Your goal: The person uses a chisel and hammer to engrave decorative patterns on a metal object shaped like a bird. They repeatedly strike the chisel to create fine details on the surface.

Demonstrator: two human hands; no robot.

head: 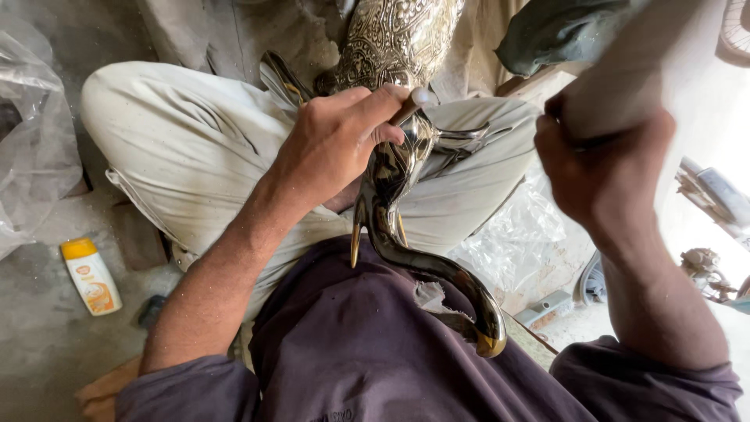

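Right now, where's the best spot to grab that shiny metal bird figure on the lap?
Probably the curved neck, taken from above: it is slim, bare and arches up off the lap. The left hand already clamps the body, and the engraved back looks too broad to close fingers round.

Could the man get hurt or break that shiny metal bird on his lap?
Maybe. The left hand presses a thin tool against the bird, so a slip could scratch the polished metal or jab the fingers. The right hand is raised with a block; a missed blow might hit the left hand. The bird rests only on the lap, so it could shift.
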